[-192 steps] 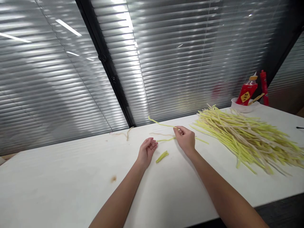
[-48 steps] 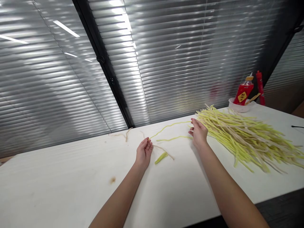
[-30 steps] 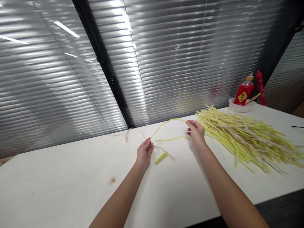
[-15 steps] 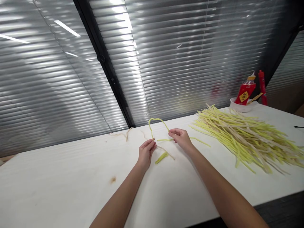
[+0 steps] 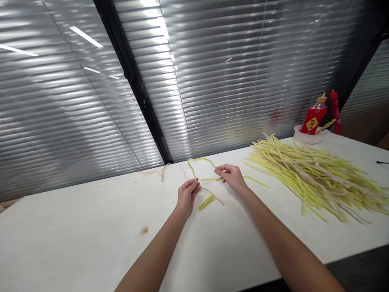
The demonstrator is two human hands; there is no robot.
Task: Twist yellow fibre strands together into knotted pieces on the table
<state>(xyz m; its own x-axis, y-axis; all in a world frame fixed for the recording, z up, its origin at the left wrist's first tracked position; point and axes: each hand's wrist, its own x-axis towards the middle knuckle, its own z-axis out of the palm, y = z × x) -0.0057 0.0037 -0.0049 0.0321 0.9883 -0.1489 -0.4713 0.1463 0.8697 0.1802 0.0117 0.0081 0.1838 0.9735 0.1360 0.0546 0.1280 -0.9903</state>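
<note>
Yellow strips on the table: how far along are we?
Done: only one small folded strip lies finished by the left hand. In hand: both hands, the right hand too, bend one long strip into a loop. Left: the big pile looks barely touched, and a few loose strips wait nearby.

one head-worn camera looks forward and down over the table (image 5: 75, 243).
</note>
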